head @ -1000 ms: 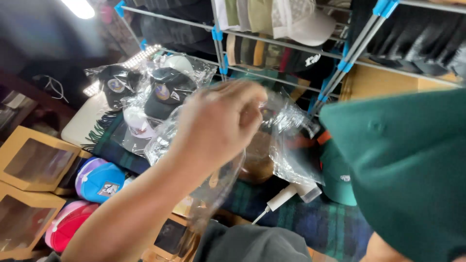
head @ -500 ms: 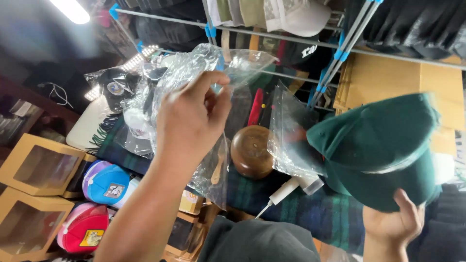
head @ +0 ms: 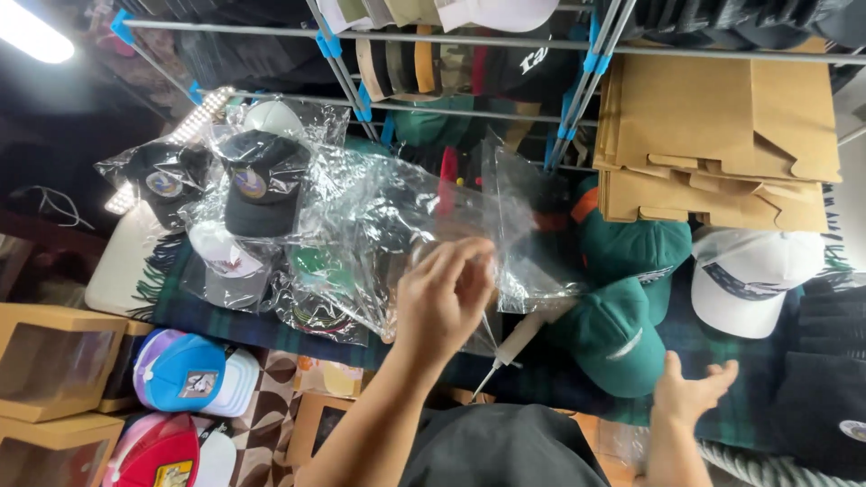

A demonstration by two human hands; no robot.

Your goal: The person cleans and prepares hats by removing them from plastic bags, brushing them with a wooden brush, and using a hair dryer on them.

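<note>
Clear crinkly plastic bag held up at centre, pinched by left hand at its lower edge. Left of it, pile of clear plastic bags w/ caps inside; the dark caps there carry round patches, blue/yellow. Flat stack of brown cardboard box blanks upper right, leaning at the rack. Brown cardboard boxes w/ clear windows lower left, two stacked. Beside them a blue cap's square front patch, and a yellow square label on the red cap at bottom edge.
</note>
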